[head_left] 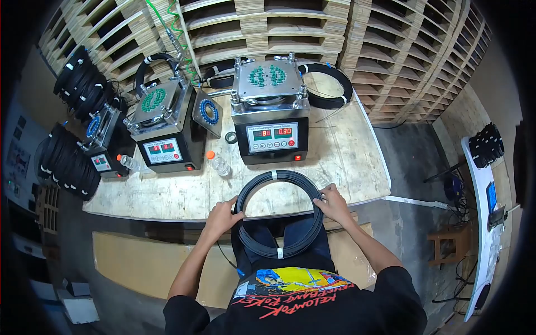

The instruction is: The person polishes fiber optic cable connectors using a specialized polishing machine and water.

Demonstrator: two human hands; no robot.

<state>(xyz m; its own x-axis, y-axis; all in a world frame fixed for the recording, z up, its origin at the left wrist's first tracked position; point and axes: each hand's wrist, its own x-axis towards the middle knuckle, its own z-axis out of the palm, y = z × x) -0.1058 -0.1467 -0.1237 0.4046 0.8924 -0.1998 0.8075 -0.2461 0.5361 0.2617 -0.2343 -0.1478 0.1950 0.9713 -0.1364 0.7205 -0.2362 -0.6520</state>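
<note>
A coil of black cable (301, 184) with white bands at its top and bottom lies half over the table's front edge, its lower part above my lap. My left hand (223, 216) grips its left side, the thumb over the cable. On the opposite side my right hand (331, 202) holds the coil between thumb and fingers. Beyond the coil stands a machine (272, 139) with a lit red display and a metal top plate with green pieces. A clear bottle with an orange cap (219, 166) is just past my left hand.
Two more machines (162, 151) (101, 162) stand on the wooden table (184, 195) at the left. Another black coil (338, 100) lies at the back right. Stacks of coils (70, 162) are at far left. Pallets (262, 28) rise behind, and a stool (450, 245) stands right.
</note>
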